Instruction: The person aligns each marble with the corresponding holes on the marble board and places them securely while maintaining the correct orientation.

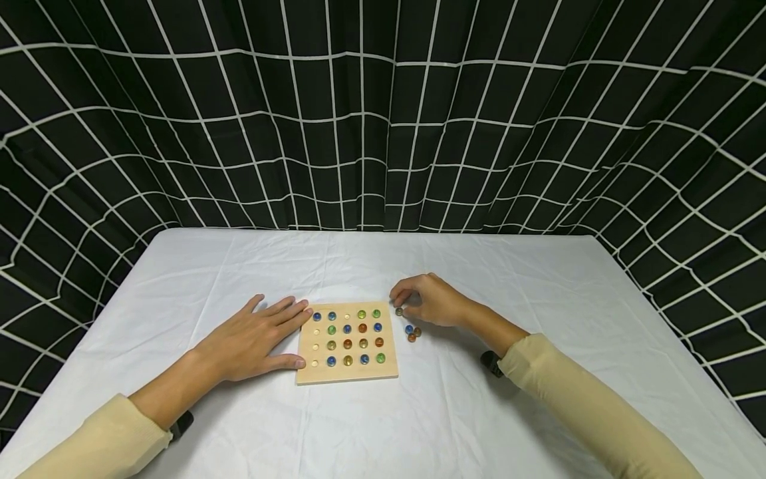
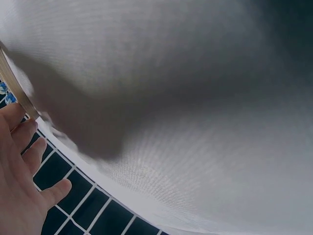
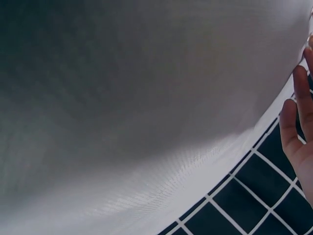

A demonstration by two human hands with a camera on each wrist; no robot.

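A light wooden board [image 1: 353,377] with rows of round hollows lies on the white cloth. Blue, green, amber and red glass marbles fill most hollows; several bare ones show, mostly down the left column. My left hand [image 1: 251,340] rests spread along the board's left edge, its thumb and fingertips on the wood. To the right of the board, my right hand [image 1: 437,301] has bent fingers, with a dark glass marble [image 1: 399,311] between thumb and fingertips. In the right wrist view only part of that hand [image 3: 302,132] appears, and the marble is hidden.
Close below the right hand, a blue marble [image 1: 409,329] and two reddish-brown marbles [image 1: 411,338] lie together on the cloth. The white-covered table [image 1: 479,426] extends around the board. A black curtain [image 1: 371,133] with white grid lines hangs behind and at both sides.
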